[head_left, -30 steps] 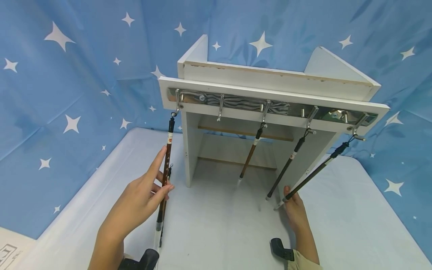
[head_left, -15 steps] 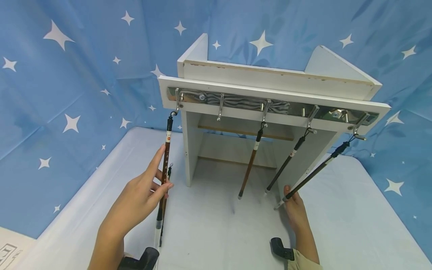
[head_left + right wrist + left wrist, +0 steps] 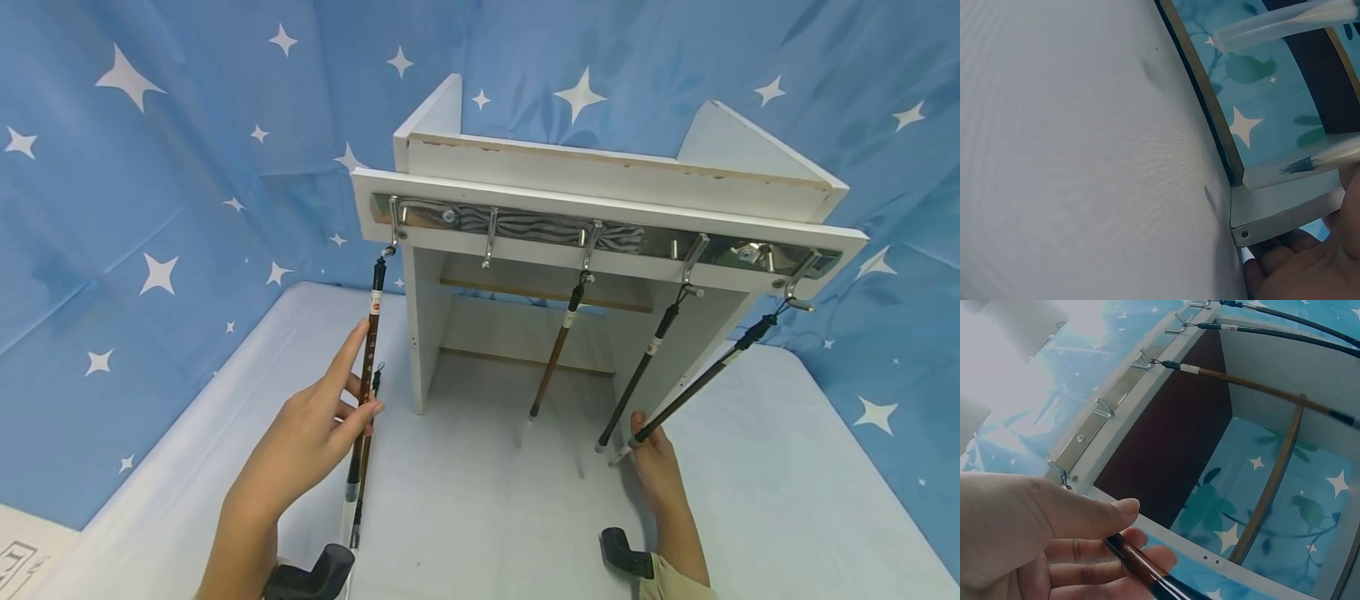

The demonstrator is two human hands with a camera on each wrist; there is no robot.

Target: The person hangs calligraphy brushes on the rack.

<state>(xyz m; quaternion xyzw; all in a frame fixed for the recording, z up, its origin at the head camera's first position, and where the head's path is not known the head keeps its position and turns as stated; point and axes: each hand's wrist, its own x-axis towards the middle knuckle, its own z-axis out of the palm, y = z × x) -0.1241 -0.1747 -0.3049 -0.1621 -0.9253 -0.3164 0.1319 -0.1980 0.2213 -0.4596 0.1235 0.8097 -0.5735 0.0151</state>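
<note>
On the left, my left hand point(image 3: 307, 450) pinches a brown calligraphy brush point(image 3: 368, 358) between thumb and fingers, the index finger stretched along its shaft. That brush's cord loop hangs on the leftmost hook, and its lower end has a clear cap. My right hand point(image 3: 660, 475) grips the lower front edge of the right side panel point(image 3: 1291, 219) of a white shelf point(image 3: 600, 171), fingers on the outer side. Beside it hangs a dark capped brush point(image 3: 705, 379) from the rightmost hook. A brown brush point(image 3: 553, 362) and a dark brush point(image 3: 637, 379) hang between the hands.
A metal hook rail point(image 3: 540, 229) runs along the shelf's front board; its second hook point(image 3: 491, 237) bears no brush. Another brush point(image 3: 363, 475) lies on the white tablecloth point(image 3: 480, 517) behind my left hand. A blue star-patterned curtain point(image 3: 225, 125) stands behind.
The two brushes hanging between my hands swing back and forth. The brush in my left hand shifts very slightly; both hands stay almost still.
</note>
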